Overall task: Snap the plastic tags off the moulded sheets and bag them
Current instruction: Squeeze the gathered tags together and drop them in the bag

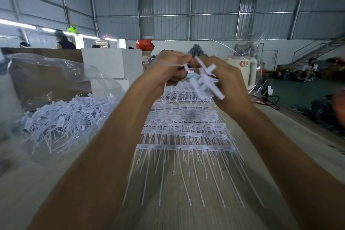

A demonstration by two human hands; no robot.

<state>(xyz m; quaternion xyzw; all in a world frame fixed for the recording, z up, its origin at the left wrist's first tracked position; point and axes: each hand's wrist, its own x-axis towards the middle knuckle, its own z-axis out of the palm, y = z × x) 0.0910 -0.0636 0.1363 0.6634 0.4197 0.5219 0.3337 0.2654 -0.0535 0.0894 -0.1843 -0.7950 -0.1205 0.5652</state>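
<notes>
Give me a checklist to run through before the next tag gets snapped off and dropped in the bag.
1. Left hand pinching a single tag: ok.
2. Right hand gripping the moulded piece: ok.
3. Tag fully separated from the piece: cannot tell, blurred.
4. Clear bag open on the left, loose tags inside: ok.
5. More moulded sheets ready on the table: ok.
6. Path from the hands to the bag free: ok.

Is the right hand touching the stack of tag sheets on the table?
Apart. Head view: the right hand is raised, gripping a white plastic piece; the stack of tag sheets lies on the table below it.
</notes>
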